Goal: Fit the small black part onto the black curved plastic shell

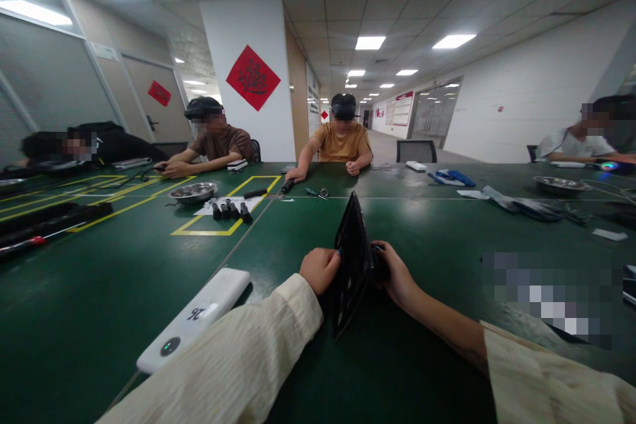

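- Left hand point(319, 270): fingers closed on the near-vertical black panel point(352, 265), thumb on its face.
- Right hand point(399, 278): fingers curled round a dark part point(380, 266) behind the panel; can't tell if joined.
- Panel is between both hands, over the green tabletop point(278, 238).
- White power bank point(199, 318), left: marking looks like "26".
- Red diamond sign point(253, 78) on pillar, characters unreadable.
- Office, lit ceiling panels point(370, 43), people across.

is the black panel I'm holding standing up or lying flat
Standing up, slightly tilted: the black panel rises steeply over the green tabletop, between the left hand and the right hand.
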A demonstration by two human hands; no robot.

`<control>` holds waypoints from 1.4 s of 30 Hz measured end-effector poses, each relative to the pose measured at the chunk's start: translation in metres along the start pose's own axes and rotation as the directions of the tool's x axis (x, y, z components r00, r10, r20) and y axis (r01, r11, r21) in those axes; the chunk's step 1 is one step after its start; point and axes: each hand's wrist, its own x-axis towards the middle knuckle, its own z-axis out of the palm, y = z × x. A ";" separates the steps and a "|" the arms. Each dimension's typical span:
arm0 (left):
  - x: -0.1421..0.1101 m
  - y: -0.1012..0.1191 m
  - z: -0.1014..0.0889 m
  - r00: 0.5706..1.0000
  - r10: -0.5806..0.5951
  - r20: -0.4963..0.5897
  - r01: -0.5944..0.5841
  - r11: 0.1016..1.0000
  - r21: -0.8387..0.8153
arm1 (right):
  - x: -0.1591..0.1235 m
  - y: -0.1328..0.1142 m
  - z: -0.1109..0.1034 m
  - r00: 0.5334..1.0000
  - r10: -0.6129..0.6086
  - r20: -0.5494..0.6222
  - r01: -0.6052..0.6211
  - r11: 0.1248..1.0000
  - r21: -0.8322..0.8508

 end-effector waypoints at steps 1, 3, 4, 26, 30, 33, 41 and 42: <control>0.000 0.000 0.000 1.000 0.000 0.000 0.000 1.000 -0.001 | 0.000 0.000 0.000 1.000 0.003 -0.003 -0.003 1.000 -0.003; 0.000 -0.001 0.000 1.000 0.011 -0.005 -0.011 1.000 0.001 | 0.000 -0.001 0.001 1.000 0.009 -0.003 -0.009 1.000 -0.006; 0.000 -0.001 0.001 1.000 0.018 -0.007 -0.018 1.000 0.004 | -0.001 -0.002 0.002 1.000 0.012 -0.002 -0.012 1.000 -0.005; 0.000 -0.004 0.003 1.000 0.002 -0.019 -0.002 1.000 0.009 | -0.004 -0.003 0.002 1.000 -0.003 0.021 0.003 1.000 0.007; 0.000 -0.002 0.003 1.000 -0.009 -0.020 0.009 1.000 -0.005 | -0.002 -0.002 0.001 1.000 -0.003 0.018 0.002 1.000 0.007; 0.000 -0.002 0.002 1.000 0.000 -0.013 0.000 1.000 -0.005 | -0.001 -0.001 0.001 1.000 -0.003 0.013 0.003 1.000 0.005; 0.001 -0.005 0.003 1.000 0.023 -0.019 -0.022 0.999 0.029 | -0.003 -0.003 0.001 1.000 0.007 0.024 -0.007 1.000 0.005; 0.001 -0.004 0.003 1.000 0.023 -0.016 -0.023 0.999 0.033 | -0.002 -0.003 0.001 1.000 0.009 0.022 -0.009 1.000 0.001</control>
